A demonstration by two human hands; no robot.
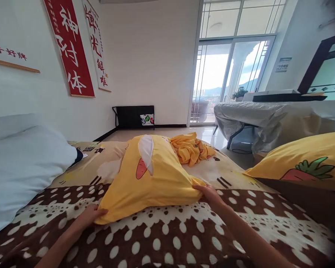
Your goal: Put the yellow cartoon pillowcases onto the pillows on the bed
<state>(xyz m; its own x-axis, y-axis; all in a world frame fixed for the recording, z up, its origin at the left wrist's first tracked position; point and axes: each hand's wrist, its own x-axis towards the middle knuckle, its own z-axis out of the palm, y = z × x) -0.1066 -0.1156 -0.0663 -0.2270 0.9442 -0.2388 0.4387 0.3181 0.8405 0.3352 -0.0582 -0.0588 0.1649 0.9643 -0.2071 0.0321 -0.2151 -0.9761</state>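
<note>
A yellow pillowcase [159, 186] with a printed carrot lies on the bed in front of me. Through a slit in its upper face shows a white pillow [146, 147] inside. My left hand [91, 216] pinches the near left corner of the pillowcase. At the near right corner, my right hand [208, 193] grips the fabric between thumb and fingers. The near edge is stretched between both hands. Just beyond its far right side lies a crumpled yellow cloth [191, 149].
White pillows [25, 163] stand at the left. On the right, another yellow pillow [304, 160] rests on a dark brown surface. A brown and cream dotted blanket [167, 242] covers the bed. Behind stands a plastic-covered table [245, 111], near a sliding glass door [220, 74].
</note>
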